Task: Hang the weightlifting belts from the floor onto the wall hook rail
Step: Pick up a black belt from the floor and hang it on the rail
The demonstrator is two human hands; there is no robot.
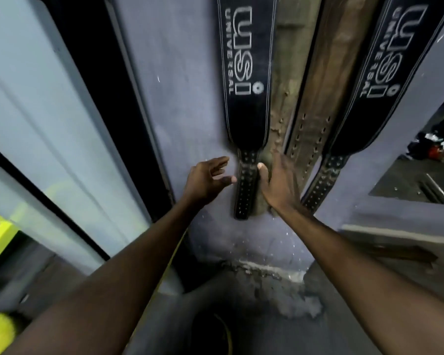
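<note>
With the right hand (277, 185) laid flat on the brown belt (315, 98) between two hung black USI belts (246, 73) and the left hand (208, 180) open, empty, nearby, neighbouring tails could be knocked swinging, judged likely.

Two bare hands at the lower ends of belts that hang on a purple-grey wall.

Three belts hang side by side on the wall (180, 73): a black belt (246, 80) with white "USI UNIVERSAL" print, a worn brown belt (318, 93) with rows of holes, and a second black belt (385, 80) with the same print. The left hand (205, 180) is open, fingers spread, just beside the narrow perforated tail of the first black belt, apart from it. The right hand (277, 185) lies flat with its thumb touching this tail's right edge. Below is the grey floor (267, 316).
</note>
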